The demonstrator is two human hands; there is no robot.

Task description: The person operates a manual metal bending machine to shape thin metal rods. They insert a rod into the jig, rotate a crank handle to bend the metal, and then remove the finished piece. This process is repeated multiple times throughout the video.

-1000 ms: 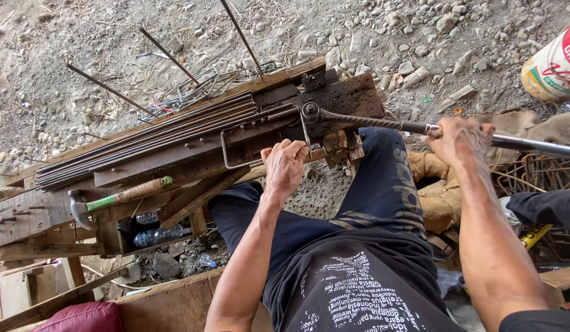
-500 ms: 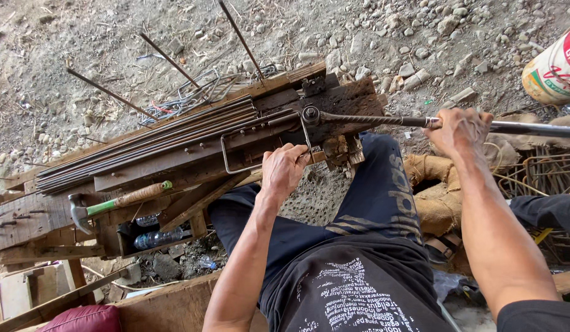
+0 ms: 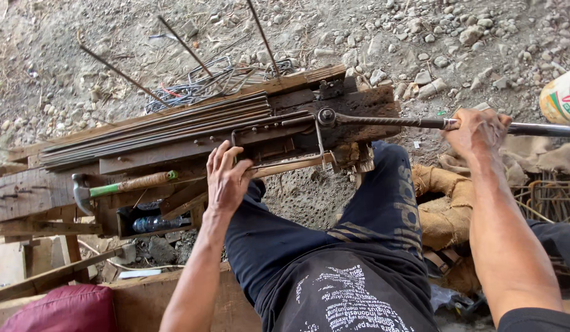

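I sit at a rough wooden bench [image 3: 45, 190] with a steel bar-bending jig on it. My left hand [image 3: 226, 178] grips a thin steel rod [image 3: 285, 144] that is bent into a partial rectangle at the jig. My right hand [image 3: 478, 130] is closed around the long lever bar [image 3: 389, 121], which runs right from the pivot bolt [image 3: 326, 115]. A bundle of straight rods [image 3: 155, 126] lies along the bench's far side.
A hammer [image 3: 122, 185] with a green and wooden handle lies on the bench at left. Bent stirrups [image 3: 192, 86] are piled behind the bench on gravel. A plastic bottle [image 3: 152, 222] sits under the bench. Burlap sacking [image 3: 445, 203] and a white sack [image 3: 562, 95] lie at right.
The lever bar with my right hand has swung slightly away from me. My left hand stays on the bent rod.
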